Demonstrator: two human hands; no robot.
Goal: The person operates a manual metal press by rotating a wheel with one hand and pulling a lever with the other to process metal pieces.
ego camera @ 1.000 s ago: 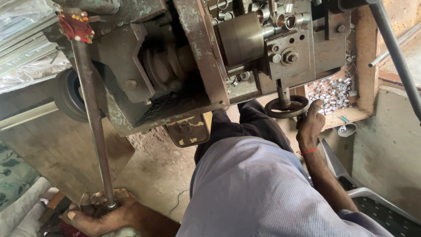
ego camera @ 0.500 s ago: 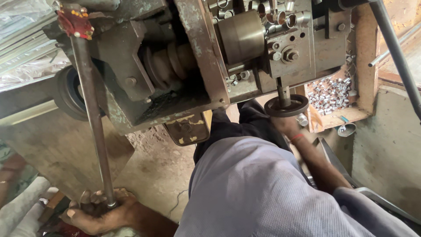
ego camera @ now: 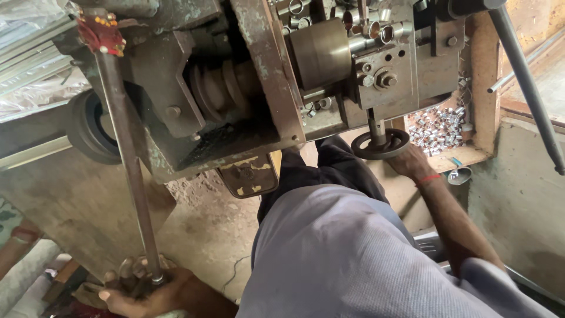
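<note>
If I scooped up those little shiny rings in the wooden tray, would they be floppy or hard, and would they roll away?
The small metal rings look like cut metal sleeves, so probably hard and stiff. Each seems light, though a handful may feel heavy. They are round and lie loose in the wooden tray, so dropped ones would likely roll. Their shine hints they could be slippery.
</note>
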